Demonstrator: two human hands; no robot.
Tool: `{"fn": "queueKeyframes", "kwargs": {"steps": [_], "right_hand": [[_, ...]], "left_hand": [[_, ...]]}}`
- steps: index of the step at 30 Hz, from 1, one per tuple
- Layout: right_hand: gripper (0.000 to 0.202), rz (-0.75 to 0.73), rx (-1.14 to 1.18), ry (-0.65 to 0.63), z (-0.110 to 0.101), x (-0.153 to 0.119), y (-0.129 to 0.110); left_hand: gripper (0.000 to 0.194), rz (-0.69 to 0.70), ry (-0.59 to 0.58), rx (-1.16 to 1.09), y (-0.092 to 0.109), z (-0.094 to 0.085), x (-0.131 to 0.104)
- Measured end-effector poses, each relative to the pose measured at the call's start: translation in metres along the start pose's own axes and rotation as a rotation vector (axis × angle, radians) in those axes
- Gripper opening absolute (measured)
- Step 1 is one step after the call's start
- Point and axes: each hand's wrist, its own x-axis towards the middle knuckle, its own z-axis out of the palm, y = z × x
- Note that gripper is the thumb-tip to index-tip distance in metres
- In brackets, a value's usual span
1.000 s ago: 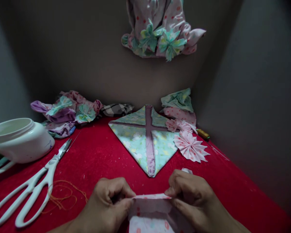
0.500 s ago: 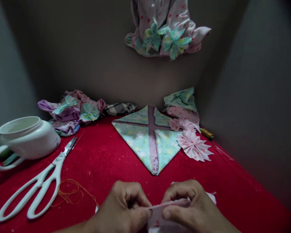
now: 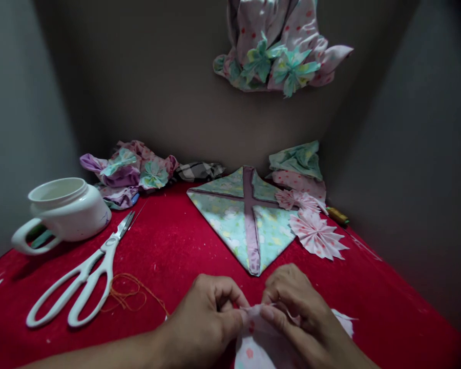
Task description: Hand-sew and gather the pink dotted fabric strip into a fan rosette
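A piece of pale pink fabric with red dots point(image 3: 255, 341) hangs between my hands at the bottom centre. My left hand point(image 3: 209, 318) pinches its top edge between thumb and forefinger. Close beside it, my right hand point(image 3: 301, 312) pinches the same edge, fingers curled over the cloth. The fabric's lower part runs out of the picture. Just beyond my hands lies a green floral, diamond-shaped fabric piece point(image 3: 228, 218) with a mauve cross strip. Pleated pink fabric flowers point(image 3: 317, 234) rest against its right corner.
White-handled scissors point(image 3: 86, 279) lie at left, with tangled orange thread point(image 3: 128, 292) beside them. A white mug point(image 3: 67, 210) stands behind. Crumpled fabric point(image 3: 128, 169) and folded cloths point(image 3: 297, 164) sit along the wall. A thread spool point(image 3: 337, 216) lies at right; fabric flowers point(image 3: 274, 64) hang above.
The view has shifted slightly left. My right hand has turned over the fabric edge and risen a little, bringing my fingertips closer together. More of the dotted fabric shows below.
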Motion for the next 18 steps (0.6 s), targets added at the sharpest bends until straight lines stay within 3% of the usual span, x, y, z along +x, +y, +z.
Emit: {"fn": "queueKeyframes", "kwargs": {"steps": [2, 4, 13, 18], "right_hand": [[0.016, -0.095, 0.019, -0.001, 0.000, 0.000, 0.000], [0.017, -0.094, 0.095, -0.028, 0.002, -0.001, -0.001], [0.029, 0.295, 0.439, -0.101, 0.010, 0.002, -0.003], [0.029, 0.423, 0.521, -0.102, 0.012, 0.004, -0.004]], "left_hand": [[0.015, 0.008, 0.015, 0.003, 0.000, -0.001, 0.000], [0.013, -0.002, 0.015, -0.003, 0.000, -0.001, 0.001], [0.016, 0.008, 0.005, 0.000, 0.009, -0.005, 0.003], [0.014, -0.005, 0.010, -0.058, 0.009, -0.006, 0.004]]}}
